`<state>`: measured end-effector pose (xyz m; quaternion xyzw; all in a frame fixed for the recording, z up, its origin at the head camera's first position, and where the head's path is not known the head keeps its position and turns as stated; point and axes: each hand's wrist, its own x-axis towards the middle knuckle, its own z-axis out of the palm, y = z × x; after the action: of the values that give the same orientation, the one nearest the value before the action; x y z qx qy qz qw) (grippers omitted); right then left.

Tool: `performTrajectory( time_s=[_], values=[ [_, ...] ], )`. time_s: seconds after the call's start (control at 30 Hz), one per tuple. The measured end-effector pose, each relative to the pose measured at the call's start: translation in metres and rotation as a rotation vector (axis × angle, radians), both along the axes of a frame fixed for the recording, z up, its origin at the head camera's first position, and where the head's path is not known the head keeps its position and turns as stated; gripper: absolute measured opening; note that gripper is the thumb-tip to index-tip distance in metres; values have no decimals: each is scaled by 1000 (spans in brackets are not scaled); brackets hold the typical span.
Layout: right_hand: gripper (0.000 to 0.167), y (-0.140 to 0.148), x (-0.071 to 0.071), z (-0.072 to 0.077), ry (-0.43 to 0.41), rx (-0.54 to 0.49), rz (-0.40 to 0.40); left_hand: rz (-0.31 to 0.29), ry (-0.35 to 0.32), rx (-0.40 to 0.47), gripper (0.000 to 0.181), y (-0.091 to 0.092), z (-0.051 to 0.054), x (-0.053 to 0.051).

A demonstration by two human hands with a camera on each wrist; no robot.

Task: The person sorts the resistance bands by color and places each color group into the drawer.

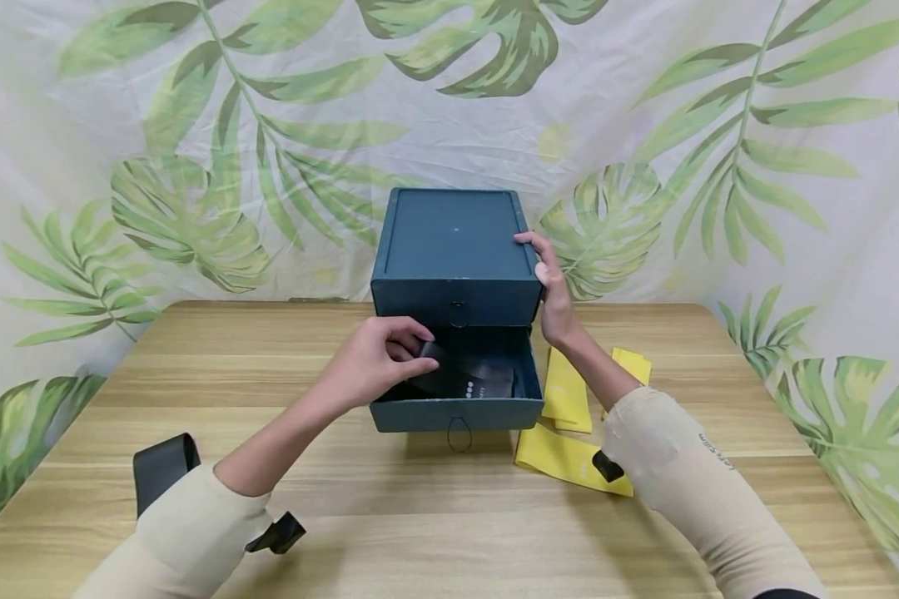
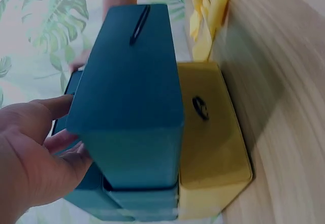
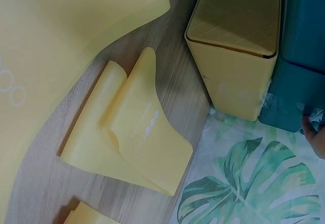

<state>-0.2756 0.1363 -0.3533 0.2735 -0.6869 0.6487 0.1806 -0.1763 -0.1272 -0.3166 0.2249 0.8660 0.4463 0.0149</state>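
- The left hand (image 1: 378, 358) has thumb and fingertips closed in a pinch on a dark piece (image 1: 430, 350), apparently a black band, over the left part of the open teal drawer (image 1: 419, 414).
- A black band printed with white dots (image 1: 494, 383) lies inside that drawer; whether it and the pinched piece are one band cannot be told.
- The right hand (image 1: 554, 287) is loosely spread and grasps nothing loose; it rests against the right side of the upper teal box (image 1: 453, 237), a finger over its top edge.
- The open teal drawer juts out above a closed yellow drawer (image 2: 213, 148), with nothing visible propping its front. Pressing down on its rim could tip it or jam it in its housing.
- An upward tug, should the band snag on the rim, could drag the drawer out; light support from the right hand might let the whole stack shift.
- The pinch looks shallow, so a smooth band could slip from the fingertips, and layers lying together could come up as a bunch.
- Yellow bands (image 1: 565, 391) lie folded on the worktop (image 1: 389, 516) right of the drawer, with a yellow strip (image 1: 558, 456) nearer the person; the right sleeve (image 1: 667, 449) is close enough that lowering the arm could sweep them aside.
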Motion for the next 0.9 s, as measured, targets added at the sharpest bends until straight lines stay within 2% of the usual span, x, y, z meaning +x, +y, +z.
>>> performTrajectory(
  time_s=[0.27, 0.37, 0.47, 0.6, 0.67, 0.77, 0.9],
  values=[
    [63, 1, 0, 1, 10, 2, -14, -5, 140, -184, 22, -4, 3, -1],
    [63, 0, 0, 1, 6, 11, -12, 8, 198, -203, 21, -6, 7, 1],
    [63, 0, 1, 1, 5, 17, -9, 20, 238, -177, 19, -18, 13, 4],
    [63, -1, 1, 1, 16, 25, -7, 12, 238, -129, 17, -50, 20, 5],
    [63, 0, 1, 2, 20, 31, -7, 11, 223, -118, 17, -71, 20, 3],
    [63, 0, 1, 2, 22, 34, -10, 42, 190, -143, 17, -104, 13, -1],
    [63, 1, 1, 1, 13, 29, -11, 94, 124, -242, 18, -149, -5, -8]
  ],
)
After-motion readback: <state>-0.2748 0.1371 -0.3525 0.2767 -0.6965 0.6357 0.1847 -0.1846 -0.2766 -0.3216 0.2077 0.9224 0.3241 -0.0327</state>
